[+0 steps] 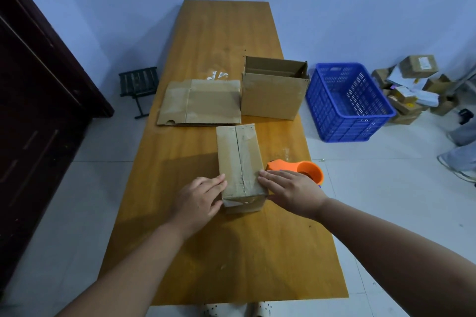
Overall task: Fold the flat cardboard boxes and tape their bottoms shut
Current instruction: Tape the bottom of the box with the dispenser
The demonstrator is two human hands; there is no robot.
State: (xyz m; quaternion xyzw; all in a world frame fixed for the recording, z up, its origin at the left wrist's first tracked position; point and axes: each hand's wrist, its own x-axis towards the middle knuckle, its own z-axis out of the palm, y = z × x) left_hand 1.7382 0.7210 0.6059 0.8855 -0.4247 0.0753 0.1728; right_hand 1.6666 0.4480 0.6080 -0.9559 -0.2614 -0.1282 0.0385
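A small folded cardboard box (239,162) lies on the wooden table (195,252), its closed flaps facing up with clear tape along the centre seam. My left hand (199,197) presses flat against its near left side. My right hand (291,190) presses flat against its near right side. An orange tape dispenser (301,167) sits on the table just behind my right hand. Farther back, a flat unfolded cardboard box (201,103) lies on the table, and an erected open-topped cardboard box (273,92) stands to its right.
A blue plastic crate (347,103) stands on the floor right of the table. A pile of small parcels (412,85) lies beyond it. A small dark stool (139,85) stands left of the table. A dark wooden door (38,85) fills the left side.
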